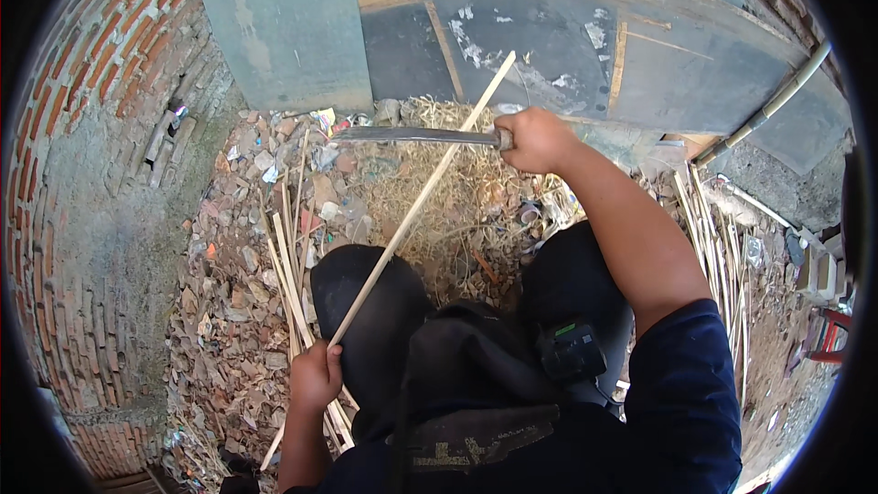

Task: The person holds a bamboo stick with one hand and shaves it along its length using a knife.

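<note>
The head view looks down on a person with bent knees in dark clothing, over ground [215,329] strewn with rubble and litter. The left hand [315,380] is closed around the near end of a long, pale strip [419,204], thumb uppermost, just outside the left knee. From there the strip slants up and away to the right, passing over the left knee, its far end free in front of the dark panels [540,46] that line the ground's far edge.

The right hand [541,140] is clamped on the handle of a long blade [393,134], which points left and lies nearly level across the upper part of the strip. Whether its edge presses into the strip, I cannot tell. Beneath the two lies a patch of dry, straw-like scraps [439,220], toward the middle of the ground's far edge.

More pale strips [289,279] lie in a loose bundle toward the ground's left side, partly hidden by the left hand and forearm. Another bundle [713,238] lies on the right side, beyond the right arm. A worn brick wall [101,220] bounds the ground's left edge; a pole [768,102] leans at the far right corner. A small black device [572,352] sits on the right thigh.
</note>
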{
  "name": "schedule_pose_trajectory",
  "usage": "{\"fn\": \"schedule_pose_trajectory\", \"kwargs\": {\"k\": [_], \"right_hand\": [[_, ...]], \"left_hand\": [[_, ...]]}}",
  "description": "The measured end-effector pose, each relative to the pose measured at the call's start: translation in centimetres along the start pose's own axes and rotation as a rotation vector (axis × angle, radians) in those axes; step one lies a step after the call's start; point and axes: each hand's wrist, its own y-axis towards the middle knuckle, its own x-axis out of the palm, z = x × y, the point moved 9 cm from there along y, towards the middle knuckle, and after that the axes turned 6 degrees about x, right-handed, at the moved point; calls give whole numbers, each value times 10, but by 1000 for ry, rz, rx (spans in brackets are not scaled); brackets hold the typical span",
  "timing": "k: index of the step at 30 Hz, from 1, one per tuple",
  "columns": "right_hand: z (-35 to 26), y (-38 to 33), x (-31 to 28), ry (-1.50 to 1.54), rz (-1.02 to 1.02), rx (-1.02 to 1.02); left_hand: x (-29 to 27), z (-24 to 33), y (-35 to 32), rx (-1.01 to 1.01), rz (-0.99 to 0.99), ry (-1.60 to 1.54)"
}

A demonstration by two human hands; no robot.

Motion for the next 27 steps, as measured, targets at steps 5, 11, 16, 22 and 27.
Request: {"fn": "schedule_pose_trajectory", "kwargs": {"k": [5, 11, 16, 22, 27], "right_hand": [[-1, 15, 26, 24, -88, 52], [-18, 0, 9, -107, -83, -28], [8, 11, 17, -74, -51, 50], [-9, 7, 7, -45, -34, -18], [27, 15, 19, -30, -14, 99]], "left_hand": [[7, -7, 3, -18, -42, -114], [1, -1, -6, -54, 5, -16], [3, 2, 6, -67, -50, 8], [6, -9, -10, -91, -13, 33], [7, -1, 3, -81, -34, 24]]}}
